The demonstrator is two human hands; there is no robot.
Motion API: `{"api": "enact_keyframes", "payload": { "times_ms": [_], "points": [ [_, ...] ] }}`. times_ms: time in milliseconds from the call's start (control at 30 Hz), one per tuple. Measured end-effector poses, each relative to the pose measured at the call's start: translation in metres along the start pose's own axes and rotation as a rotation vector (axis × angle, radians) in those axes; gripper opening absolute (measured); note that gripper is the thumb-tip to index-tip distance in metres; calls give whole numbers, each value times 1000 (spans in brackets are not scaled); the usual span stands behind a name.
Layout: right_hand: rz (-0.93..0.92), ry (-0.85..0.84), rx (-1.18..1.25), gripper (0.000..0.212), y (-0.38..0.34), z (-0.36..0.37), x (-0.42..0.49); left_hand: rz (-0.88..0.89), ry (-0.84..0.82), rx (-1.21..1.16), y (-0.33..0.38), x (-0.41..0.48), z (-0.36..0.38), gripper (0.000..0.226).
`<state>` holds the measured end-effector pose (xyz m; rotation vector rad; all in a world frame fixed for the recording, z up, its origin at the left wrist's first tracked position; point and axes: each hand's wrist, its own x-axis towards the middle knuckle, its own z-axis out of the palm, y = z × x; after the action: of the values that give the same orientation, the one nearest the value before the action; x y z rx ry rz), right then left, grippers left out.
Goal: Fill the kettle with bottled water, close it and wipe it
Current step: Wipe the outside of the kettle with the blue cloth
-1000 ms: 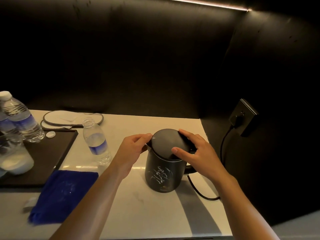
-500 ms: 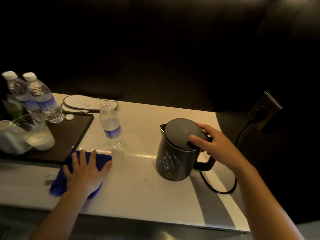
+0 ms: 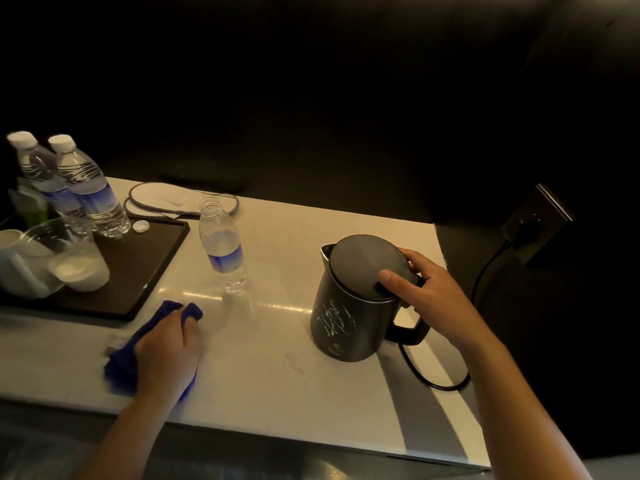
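Observation:
A dark kettle with pale markings stands on the white counter, its lid down. My right hand rests on the lid's rear edge above the handle, thumb pressing the lid. An uncapped, nearly empty water bottle stands left of the kettle. My left hand bunches a blue cloth near the counter's front edge, fingers curled into it. The bottle's white cap lies on the tray's far corner.
A dark tray at the left carries two capped bottles, a glass and a white cup. Flat slippers lie behind. The kettle's cord loops right toward a wall socket.
My left hand left the kettle lid, dropped onto the blue cloth and has now closed its fingers, gathering the cloth. My right hand stays on the lid. The view shifted left and down.

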<state>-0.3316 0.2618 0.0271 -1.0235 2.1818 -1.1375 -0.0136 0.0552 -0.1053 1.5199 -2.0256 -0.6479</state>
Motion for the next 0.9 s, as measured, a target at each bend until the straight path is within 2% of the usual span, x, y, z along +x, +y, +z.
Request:
{"api": "enact_keyframes", "payload": {
  "times_ms": [67,200,267,333,433,500,567,633,733,800,900],
  "points": [
    [-14,13,9,83,-1,0,-1,-170,-56,-308,22,-10,-13,32],
    [-19,34,18,86,0,2,-2,-479,-136,-830,76,-32,-30,21],
    [-28,38,11,84,1,4,-3,-544,-175,-1120,110,-44,-28,18],
    [-34,43,14,81,1,5,-5,-487,-196,-1288,146,-58,-15,20],
    [-40,59,12,71,2,7,-8,-169,-183,-1220,198,-85,15,31],
    [-44,78,10,60,3,9,-9,130,-87,-1017,221,-100,42,47],
    [-54,87,5,59,3,10,-9,288,48,-783,229,-105,70,53],
    [-59,97,9,66,2,10,-8,300,175,-674,226,-101,89,54],
    [-77,101,23,69,3,10,-7,315,276,-721,212,-91,111,55],
    [-85,96,25,70,3,10,-7,263,241,-818,198,-85,123,55],
    [-78,101,21,73,3,10,-8,80,118,-1055,185,-81,131,54]
  ]
}}
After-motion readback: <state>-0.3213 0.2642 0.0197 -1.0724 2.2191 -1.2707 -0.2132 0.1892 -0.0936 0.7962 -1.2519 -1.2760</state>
